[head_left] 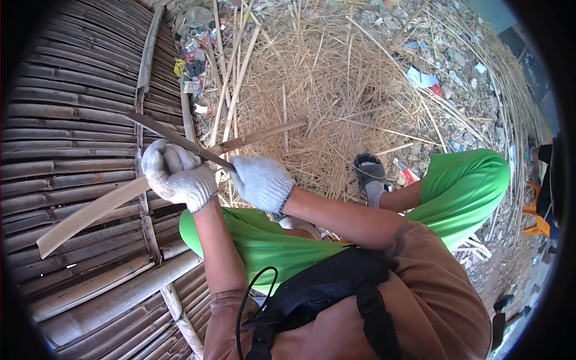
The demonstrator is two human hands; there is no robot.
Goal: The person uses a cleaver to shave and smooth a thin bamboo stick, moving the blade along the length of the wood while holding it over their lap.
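Note:
A long, flat bamboo strip (96, 211) slants across in front of me, one end over the slatted bamboo surface and the other over the straw. My left hand (180, 174), in a white knitted glove, is closed around its middle. My right hand (262, 183), gloved alike, grips a long, dark knife (174, 137) near its lower end. The blade points up and to the left, just beyond my left fingers, and crosses in front of the strip. The handle is hidden inside my right glove.
Bamboo slats (78, 144) fill the left side. Straw-like shavings (324, 66) and loose bamboo strips (239, 78) cover the ground ahead. A red-handled tool (408, 174) lies beside my sandalled foot (370, 171). At the right edge are an orange stool (536, 216) and part of another person.

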